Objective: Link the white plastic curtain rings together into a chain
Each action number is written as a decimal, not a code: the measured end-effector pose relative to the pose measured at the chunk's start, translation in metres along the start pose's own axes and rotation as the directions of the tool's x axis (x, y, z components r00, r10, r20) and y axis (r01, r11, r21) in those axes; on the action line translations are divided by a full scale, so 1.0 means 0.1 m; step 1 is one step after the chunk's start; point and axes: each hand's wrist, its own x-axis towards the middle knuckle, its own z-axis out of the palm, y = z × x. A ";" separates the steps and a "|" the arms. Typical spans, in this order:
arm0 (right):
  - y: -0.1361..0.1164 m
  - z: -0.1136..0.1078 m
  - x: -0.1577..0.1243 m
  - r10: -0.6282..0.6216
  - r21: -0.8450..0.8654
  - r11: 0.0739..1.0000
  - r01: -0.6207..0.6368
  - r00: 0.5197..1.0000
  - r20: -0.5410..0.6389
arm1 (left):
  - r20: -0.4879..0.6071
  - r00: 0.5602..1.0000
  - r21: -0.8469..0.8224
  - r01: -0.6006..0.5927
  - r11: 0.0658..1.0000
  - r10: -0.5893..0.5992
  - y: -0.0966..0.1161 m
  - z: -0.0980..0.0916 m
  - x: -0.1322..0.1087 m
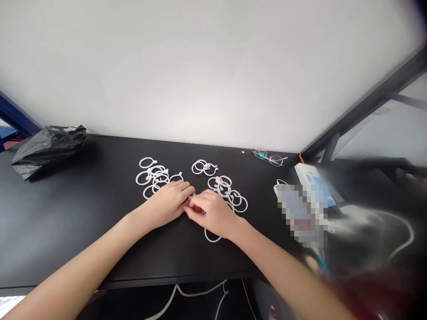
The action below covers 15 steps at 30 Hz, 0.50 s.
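My left hand (171,198) and my right hand (213,210) meet at the middle of the black table. Both have their fingers closed around a white plastic ring (191,196), mostly hidden by the fingertips. On the left, behind my left hand, lies a loose pile of similar white rings (143,178) with small knobs or eyelets. More rings (240,205) lie behind and to the right of my right hand, some overlapping. One ring (212,241) pokes out in front of my right hand.
A crumpled black plastic bag (50,149) sits at the far left. Eyeglasses (267,157) rest near the wall. To the right are a blurred-out phone (296,213) and a white box (305,174). Pale cables (173,295) hang below the table's front edge (167,281).
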 end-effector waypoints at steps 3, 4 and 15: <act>0.00 0.00 0.00 0.001 0.007 1.000 -0.001 1.000 0.000 | -0.008 1.000 -0.001 -0.006 1.000 0.006 -0.01 0.01 0.00; 0.00 0.00 0.00 0.000 0.011 1.000 0.000 1.000 -0.002 | -0.008 1.000 -0.002 -0.005 1.000 0.005 -0.01 0.01 0.00; 0.00 0.01 0.00 -0.007 -0.008 1.000 0.007 1.000 0.003 | 0.002 1.000 0.014 0.002 1.000 -0.002 0.00 0.00 -0.01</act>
